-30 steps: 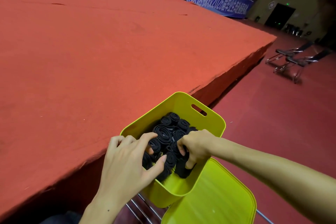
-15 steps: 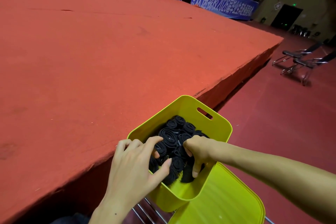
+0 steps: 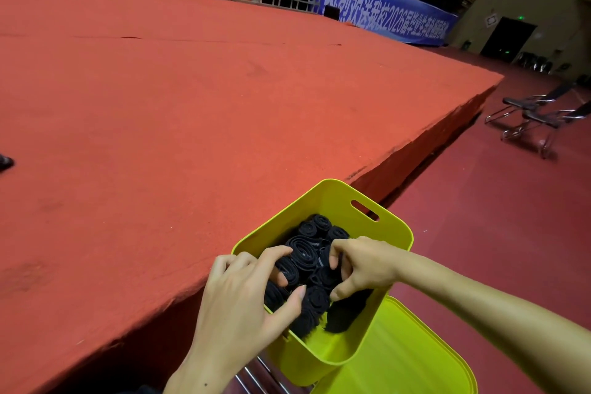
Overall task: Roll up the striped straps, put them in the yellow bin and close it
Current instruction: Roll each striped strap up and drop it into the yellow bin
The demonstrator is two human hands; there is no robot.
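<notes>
The lid (image 3: 399, 358) is cut off below; hands hide several rolled straps (image 3: 307, 253).

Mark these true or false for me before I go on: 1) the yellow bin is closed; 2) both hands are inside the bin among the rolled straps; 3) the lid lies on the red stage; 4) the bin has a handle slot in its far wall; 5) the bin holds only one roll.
1) False. The yellow bin is open; its lid is off.
2) True. The left hand and the right hand both have fingers curled among the rolled straps.
3) False. The lid sits below and beside the bin on the near right, not on the red stage.
4) True. The handle slot shows there.
5) False. Several dark rolls fill it.
</notes>
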